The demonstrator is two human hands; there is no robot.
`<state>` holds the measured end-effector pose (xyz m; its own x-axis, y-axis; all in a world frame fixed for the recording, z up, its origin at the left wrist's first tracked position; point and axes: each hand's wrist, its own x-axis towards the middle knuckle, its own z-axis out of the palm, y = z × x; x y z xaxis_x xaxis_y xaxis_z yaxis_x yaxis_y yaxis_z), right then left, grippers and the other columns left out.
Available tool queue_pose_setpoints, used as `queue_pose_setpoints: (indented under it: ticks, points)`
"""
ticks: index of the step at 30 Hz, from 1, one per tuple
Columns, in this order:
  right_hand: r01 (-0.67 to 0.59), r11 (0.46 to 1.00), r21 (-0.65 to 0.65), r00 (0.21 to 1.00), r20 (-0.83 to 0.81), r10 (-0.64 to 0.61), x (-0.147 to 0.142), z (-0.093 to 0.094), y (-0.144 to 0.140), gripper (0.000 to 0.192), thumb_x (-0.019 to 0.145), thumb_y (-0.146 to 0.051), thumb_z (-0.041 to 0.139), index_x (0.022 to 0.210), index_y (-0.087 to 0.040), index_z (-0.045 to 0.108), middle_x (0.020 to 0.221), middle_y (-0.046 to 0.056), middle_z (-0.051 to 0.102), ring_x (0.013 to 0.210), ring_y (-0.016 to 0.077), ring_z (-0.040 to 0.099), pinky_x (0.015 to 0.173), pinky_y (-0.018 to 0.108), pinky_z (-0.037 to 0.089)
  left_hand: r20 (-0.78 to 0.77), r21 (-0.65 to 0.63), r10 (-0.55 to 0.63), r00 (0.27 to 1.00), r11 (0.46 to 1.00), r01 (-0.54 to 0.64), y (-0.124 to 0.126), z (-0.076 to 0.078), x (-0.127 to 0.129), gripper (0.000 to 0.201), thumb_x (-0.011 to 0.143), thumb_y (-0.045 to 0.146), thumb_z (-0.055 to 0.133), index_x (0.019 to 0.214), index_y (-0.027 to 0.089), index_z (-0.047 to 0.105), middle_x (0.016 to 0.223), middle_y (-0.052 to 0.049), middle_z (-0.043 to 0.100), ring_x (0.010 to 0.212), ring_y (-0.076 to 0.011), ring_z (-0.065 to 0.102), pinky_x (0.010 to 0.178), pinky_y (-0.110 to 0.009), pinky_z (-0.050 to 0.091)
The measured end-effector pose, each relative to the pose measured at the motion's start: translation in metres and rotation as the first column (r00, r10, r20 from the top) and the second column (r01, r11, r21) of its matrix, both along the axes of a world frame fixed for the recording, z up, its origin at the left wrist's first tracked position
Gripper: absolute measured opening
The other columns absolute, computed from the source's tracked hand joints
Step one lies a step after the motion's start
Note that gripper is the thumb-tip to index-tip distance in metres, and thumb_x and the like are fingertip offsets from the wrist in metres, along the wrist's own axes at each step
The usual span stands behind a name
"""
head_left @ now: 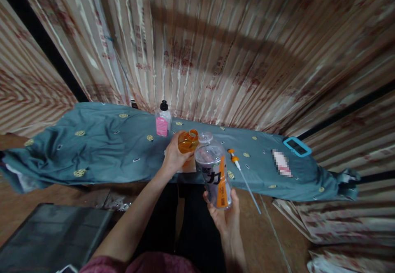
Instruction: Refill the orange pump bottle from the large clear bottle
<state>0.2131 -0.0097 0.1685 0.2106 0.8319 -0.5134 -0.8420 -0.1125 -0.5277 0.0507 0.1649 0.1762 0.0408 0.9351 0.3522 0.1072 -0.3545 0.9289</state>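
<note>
My left hand [175, 153] is closed around an amber bottle [187, 142] whose uncapped mouth tips to the right. With my right hand [225, 211] I grip the base of a clear plastic bottle [211, 174], labelled in grey and orange, its neck close beside the amber bottle's mouth. Whether the two bottles touch, I cannot tell. An orange-and-white pump head [234, 158] with a long tube lies to the right on the cloth, the tube reaching past the front edge. Behind my left hand stands a clear bottle with a pink label and black cap [162, 119].
A blue-green patterned cloth [101, 149] covers the narrow table. Toward the right end lie a blue-framed device [297, 146] and a blurred pinkish-white item [281, 163]. Striped curtains [197, 51] hang behind. A dark flat-topped box or table [52, 236] sits at lower left.
</note>
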Motion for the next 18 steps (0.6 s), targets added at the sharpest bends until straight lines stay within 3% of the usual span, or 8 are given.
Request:
queue_pose_setpoints:
  ticks: [4,8,18]
  points:
    - [0.033,0.999,-0.014,0.999,0.033,-0.033,0.003,0.011,-0.002,0.059,0.044,-0.048,0.105,0.092,-0.023,0.083,0.088,0.005,0.085,0.066,0.0257,0.081,0.045,0.024,0.06,0.008,0.033,-0.027,1.0,0.999,0.027,0.002,-0.006,0.0,0.076,0.066,0.022,0.091,0.133,0.02,0.056,0.136,-0.015,0.07,0.129,-0.0323,0.069,0.118,-0.053,0.051]
    - [0.069,0.996,-0.057,0.997,0.052,-0.066,0.007,0.019,-0.005,0.064,0.039,-0.045,0.106,0.093,-0.02,0.083,0.09,0.01,0.085,0.068,0.0296,0.082,0.046,0.027,0.062,0.023,0.05,-0.049,0.999,0.998,0.048,0.003,-0.01,0.0,0.079,0.068,0.02,0.089,0.138,0.019,0.055,0.14,-0.016,0.068,0.135,-0.0336,0.065,0.121,-0.055,0.047]
    - [0.088,0.992,-0.095,0.996,0.043,-0.084,0.003,0.031,-0.02,0.065,0.04,-0.047,0.107,0.094,-0.019,0.084,0.096,0.016,0.085,0.075,0.0344,0.083,0.052,0.032,0.066,0.017,0.061,-0.047,0.999,0.997,0.046,0.002,-0.007,0.002,0.077,0.067,0.017,0.088,0.138,0.019,0.058,0.144,-0.016,0.066,0.136,-0.0337,0.064,0.123,-0.054,0.046]
